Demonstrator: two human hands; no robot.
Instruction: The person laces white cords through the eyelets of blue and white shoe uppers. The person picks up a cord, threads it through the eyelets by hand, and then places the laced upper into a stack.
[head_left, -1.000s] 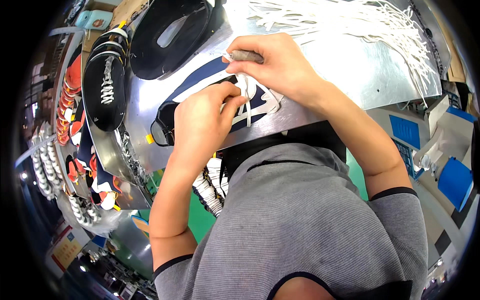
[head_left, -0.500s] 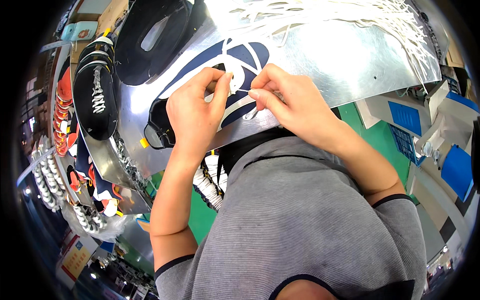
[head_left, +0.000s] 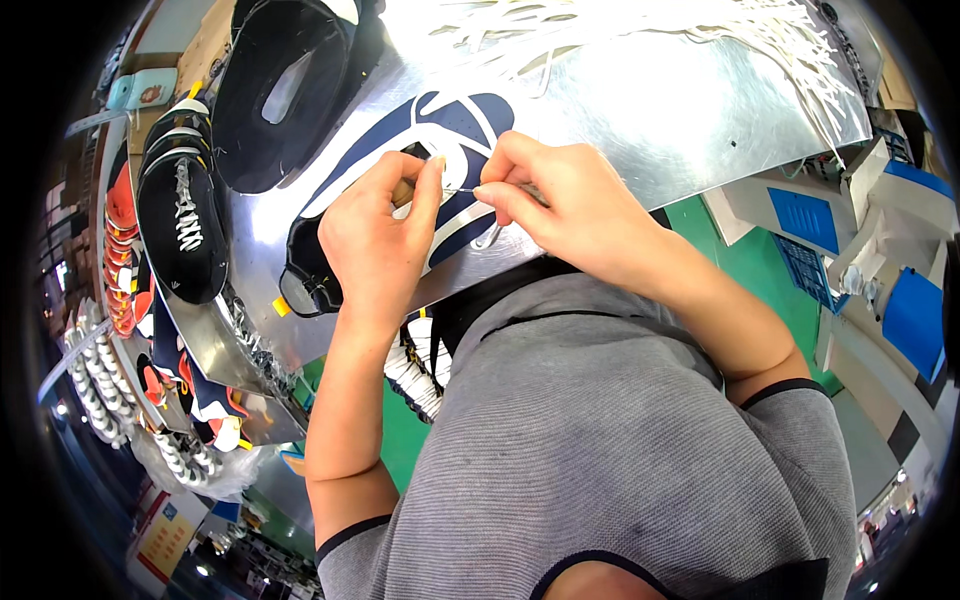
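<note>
A navy and white shoe upper (head_left: pixel 368 127) lies flat in front of me, its black heel end toward the lower left. My left hand (head_left: pixel 375 232) is closed over its middle, thumb and forefinger pinching the white eyelet part. Just to the right, my right hand (head_left: pixel 562 196) is closed too, thumb and forefinger pinching the thin end of a white shoelace (head_left: pixel 461 189). That end runs taut between the two hands' fingertips. The exact spot under my left fingertips is partly hidden.
The uppers lie on a shiny metal table (head_left: pixel 650 130). Loose white laces (head_left: pixel 600 25) spread along its far side. Black uppers (head_left: pixel 185 225) are stacked at the left, beside a large black piece (head_left: pixel 240 135). A blue crate (head_left: pixel 808 270) stands lower right.
My view has shifted slightly, so the table's contents sit a little lower and further left. Both hands keep their pinch, and the thin lace end now shows stretched between them.
</note>
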